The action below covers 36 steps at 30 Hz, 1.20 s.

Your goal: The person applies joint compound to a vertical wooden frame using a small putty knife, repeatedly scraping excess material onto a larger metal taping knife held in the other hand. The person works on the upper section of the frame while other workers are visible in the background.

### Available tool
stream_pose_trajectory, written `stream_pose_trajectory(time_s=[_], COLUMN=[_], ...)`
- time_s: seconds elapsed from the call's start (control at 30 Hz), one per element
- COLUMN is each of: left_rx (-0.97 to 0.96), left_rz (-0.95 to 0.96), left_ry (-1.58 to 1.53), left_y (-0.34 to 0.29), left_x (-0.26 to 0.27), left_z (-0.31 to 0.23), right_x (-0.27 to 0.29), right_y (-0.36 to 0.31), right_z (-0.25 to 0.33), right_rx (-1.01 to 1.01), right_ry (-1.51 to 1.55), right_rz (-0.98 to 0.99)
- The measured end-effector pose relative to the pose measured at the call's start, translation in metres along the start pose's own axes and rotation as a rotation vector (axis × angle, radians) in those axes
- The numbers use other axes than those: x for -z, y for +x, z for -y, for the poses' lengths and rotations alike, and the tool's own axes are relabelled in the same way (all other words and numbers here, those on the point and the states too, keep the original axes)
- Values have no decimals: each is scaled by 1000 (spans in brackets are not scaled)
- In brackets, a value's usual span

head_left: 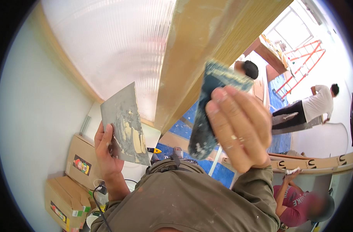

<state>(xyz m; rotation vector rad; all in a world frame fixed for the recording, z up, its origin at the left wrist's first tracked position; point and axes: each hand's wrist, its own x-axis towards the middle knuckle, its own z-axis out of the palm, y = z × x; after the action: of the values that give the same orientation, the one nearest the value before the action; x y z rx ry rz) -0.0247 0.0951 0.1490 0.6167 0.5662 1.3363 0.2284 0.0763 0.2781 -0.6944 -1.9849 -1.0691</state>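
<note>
My left hand [106, 150] grips a thin grey metal plate [118, 106] by its lower left edge, thumb on its face. Smears of cream-coloured putty [135, 137] lie on the plate's lower right side. My right hand [240, 127], slightly blurred, is closed around a putty knife [204, 127] with a dark, putty-spotted handle. Pale putty coats the broad end of the knife, which points up near the wooden post [184, 50]. The knife and plate are apart. Part of the knife is hidden behind my fingers.
Beside the post is a translucent ribbed panel [106, 34]. Cardboard boxes [83, 156] stand at lower left. A yellow-and-black-handled tool [154, 150] lies near the plate. Blue sheeting [223, 174] covers floor areas. Right: an orange ladder [300, 69] and several people, one in white [317, 104].
</note>
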Motion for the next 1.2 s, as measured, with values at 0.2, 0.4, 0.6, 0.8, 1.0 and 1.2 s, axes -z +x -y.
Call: stream_pose_trajectory(time_s=[0.2,0.4,0.6,0.8,1.0,1.2], left_rx=[65,103,101,111,128,123], left_rz=[67,116,102,109,97,104], left_ry=[0,-13,1,16,14,36], left_y=[14,25,24,25,28,30], left_x=[9,13,15,13,11,15], left_z=[-3,-2,-3,-4,-4,-3], right_x=[1,1,4,2,1,7], right_y=[-23,1,5,-4,-9,1], right_z=[34,14,15,23,28,19], right_rx=[-105,-74,-102,-119,-86,-97], right_ry=[166,25,-80,-59,12,-8], right_rz=[138,-28,66,82,110,83])
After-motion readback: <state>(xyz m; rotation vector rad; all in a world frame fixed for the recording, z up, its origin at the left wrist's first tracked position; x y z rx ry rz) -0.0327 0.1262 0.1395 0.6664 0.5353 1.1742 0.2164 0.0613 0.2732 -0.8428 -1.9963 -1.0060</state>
